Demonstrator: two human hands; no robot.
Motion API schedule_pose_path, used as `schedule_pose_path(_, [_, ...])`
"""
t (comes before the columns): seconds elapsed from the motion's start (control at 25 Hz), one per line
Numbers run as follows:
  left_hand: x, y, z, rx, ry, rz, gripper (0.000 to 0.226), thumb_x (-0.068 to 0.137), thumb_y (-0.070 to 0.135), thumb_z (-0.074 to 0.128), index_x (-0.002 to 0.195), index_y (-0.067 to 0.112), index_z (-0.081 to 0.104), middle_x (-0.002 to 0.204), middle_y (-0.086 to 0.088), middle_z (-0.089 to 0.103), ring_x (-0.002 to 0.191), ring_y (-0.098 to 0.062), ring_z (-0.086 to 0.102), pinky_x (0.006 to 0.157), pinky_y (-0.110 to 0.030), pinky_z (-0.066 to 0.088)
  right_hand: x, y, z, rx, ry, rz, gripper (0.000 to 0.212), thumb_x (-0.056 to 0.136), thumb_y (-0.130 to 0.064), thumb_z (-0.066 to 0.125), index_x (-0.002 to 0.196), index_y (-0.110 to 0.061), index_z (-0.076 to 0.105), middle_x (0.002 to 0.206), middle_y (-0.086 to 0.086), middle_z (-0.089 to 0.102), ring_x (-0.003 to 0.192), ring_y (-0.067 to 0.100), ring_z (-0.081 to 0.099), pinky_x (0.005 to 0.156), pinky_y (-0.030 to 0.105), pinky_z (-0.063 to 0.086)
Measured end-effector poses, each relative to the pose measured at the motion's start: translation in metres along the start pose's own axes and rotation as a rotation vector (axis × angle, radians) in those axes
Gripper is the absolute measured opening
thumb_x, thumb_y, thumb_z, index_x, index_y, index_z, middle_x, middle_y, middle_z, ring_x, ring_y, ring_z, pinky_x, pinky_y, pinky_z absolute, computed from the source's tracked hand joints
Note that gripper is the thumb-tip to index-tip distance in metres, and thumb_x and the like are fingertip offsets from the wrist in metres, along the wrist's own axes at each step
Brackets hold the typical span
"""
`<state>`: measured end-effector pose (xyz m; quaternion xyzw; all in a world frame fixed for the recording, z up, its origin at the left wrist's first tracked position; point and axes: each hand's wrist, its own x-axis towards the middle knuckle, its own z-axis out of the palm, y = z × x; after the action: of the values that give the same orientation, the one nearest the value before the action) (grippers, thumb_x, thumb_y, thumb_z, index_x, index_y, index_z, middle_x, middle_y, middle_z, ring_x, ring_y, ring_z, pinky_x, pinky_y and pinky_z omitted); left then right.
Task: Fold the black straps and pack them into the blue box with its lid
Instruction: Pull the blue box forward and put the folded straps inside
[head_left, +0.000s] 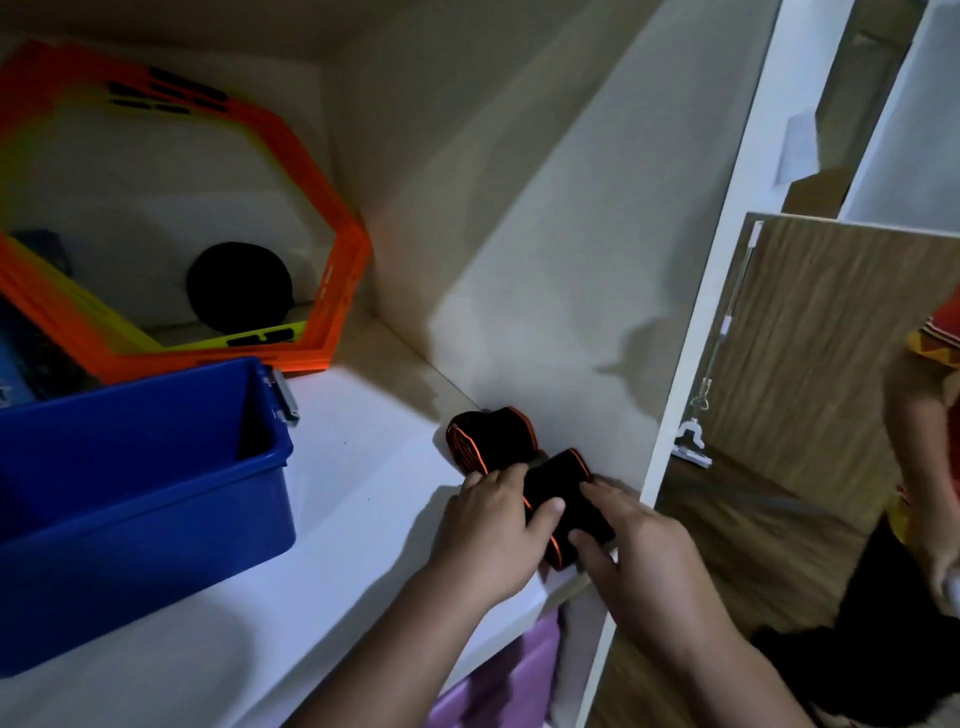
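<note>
Quickly, by item:
Setting: white shelf (353, 499) inside a cupboard, dim light, side wall close on the right.
Left hand (493, 535): palm down on the near strap, thumb laid across its top, fingers reaching toward the far bundle — pressing rather than a closed fist.
Right hand (644, 561): on the right edge of the same strap, index finger stretched along it, thumb tucked at the lower end; pinching it loosely.
Near strap (563, 499): black with orange edging, folded into a flat band, lying at the shelf's front right corner between both hands.
Far strap bundle (491, 441): black, orange-trimmed, folded in a loop, touching the side wall and just behind the near strap.
Blue box (156, 499): open, on the shelf to the left, well apart from the straps; grey latch (284, 396) at its right rim. Inside looks dark — contents cannot be told. Lid: cannot tell where.
Hexagon frames (332, 260): orange and yellow, stacked leaning against the back wall behind the box.
Black round item (240, 287): seen through the frames, at the back.
Purple item (509, 680): below the shelf edge.
</note>
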<state>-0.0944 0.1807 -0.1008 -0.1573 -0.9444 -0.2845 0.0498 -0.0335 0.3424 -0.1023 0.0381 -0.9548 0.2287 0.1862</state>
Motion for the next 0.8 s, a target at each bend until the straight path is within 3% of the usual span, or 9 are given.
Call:
schedule_pose_path(0.16, [0.008,-0.004,-0.001,-0.244,-0.041,-0.079,0.044,0.095,0.041,0.050,0.138,0.029,0.055,0.127,-0.004,0.069,0.121,-0.026,0.060,0.100,-0.038,0.048,0.001,0.003,0.008,0.003,0.005,-0.004,0.045,0.088,-0.028,0.068,0.132,-0.024,0.064,0.142,-0.008,0.061,0.130,0.013,0.058,0.098,0.029,0.051])
schedule_pose_path(0.44, [0.005,-0.005,0.000,-0.319,-0.099,-0.098,0.053,0.088,0.048,0.050,0.138,0.033,0.052,0.129,0.002,0.068,0.121,-0.019,0.062,0.102,-0.037,0.049,0.001,0.005,0.013,-0.022,0.030,-0.007,0.046,0.089,-0.030,0.067,0.134,-0.024,0.063,0.145,-0.006,0.059,0.136,0.011,0.053,0.101,0.027,0.049])
schedule_pose_path(0.64, [0.001,-0.009,-0.018,-0.533,-0.165,-0.148,0.042,0.085,0.039,0.060,0.126,0.033,0.063,0.115,0.008,0.074,0.109,-0.009,0.067,0.100,-0.036,0.052,0.003,0.001,0.009,0.062,0.037,-0.016,0.058,0.084,-0.032,0.072,0.139,-0.025,0.057,0.142,-0.009,0.057,0.131,0.008,0.053,0.099,0.012,0.038])
schedule_pose_path(0.76, [-0.014,-0.013,-0.040,-0.710,-0.125,-0.164,0.033,0.094,0.016,0.063,0.122,0.033,0.066,0.094,0.007,0.072,0.078,0.007,0.065,0.071,-0.013,0.051,0.006,-0.011,0.005,0.282,0.011,0.023,0.078,0.076,-0.043,0.074,0.146,-0.032,0.043,0.137,-0.017,0.057,0.117,-0.001,0.060,0.096,0.019,0.049])
schedule_pose_path(0.8, [-0.021,-0.016,-0.049,-0.736,-0.104,-0.167,0.036,0.094,0.014,0.062,0.123,0.035,0.066,0.091,0.001,0.070,0.071,0.006,0.063,0.065,-0.013,0.048,0.008,-0.018,0.004,0.385,-0.003,0.055,0.076,0.076,-0.042,0.077,0.144,-0.034,0.045,0.130,-0.019,0.062,0.108,-0.004,0.064,0.089,0.019,0.053])
